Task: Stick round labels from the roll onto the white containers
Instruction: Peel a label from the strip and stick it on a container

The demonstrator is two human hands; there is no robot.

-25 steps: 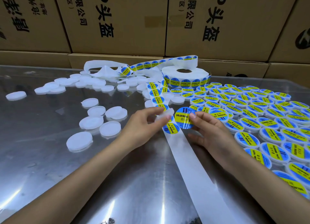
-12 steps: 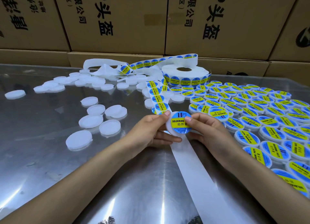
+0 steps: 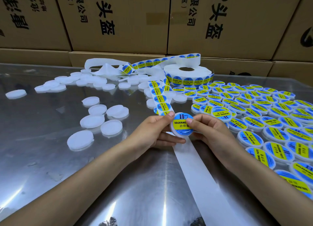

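I have both hands up off the table near its middle, holding one white container [image 3: 182, 126] tilted toward me so its lid faces the camera and I can judge whether the label [image 3: 182, 124] sits centred. My left hand [image 3: 152, 132] pinches the container by its rim, thumb on the upper left edge and fingers curled underneath; that leaves the face free. My right hand [image 3: 208, 129] has its thumb pressed flat on the label's right side with the other fingers curled behind the container, which I read as smoothing the sticker down against a backing grip. The roll [image 3: 188, 75] lies flat toward the far edge of the table, and its strip of labels [image 3: 160, 97] runs down to just behind my left thumb, so the next sticker is within easy reach. The spent backing paper [image 3: 199, 175] trails from under the container toward the near edge, out of the way. Labelled containers [image 3: 264, 117] are packed in rows along the right side of the table, unlabelled ones [image 3: 101, 120] are scattered loosely on the left; that split keeps done and undone apart and gives each hand its own side. Cardboard boxes [image 3: 118, 19] stand stacked beyond the far edge. I judge this label nearly seated, and the container is probably bound for the right-hand rows.
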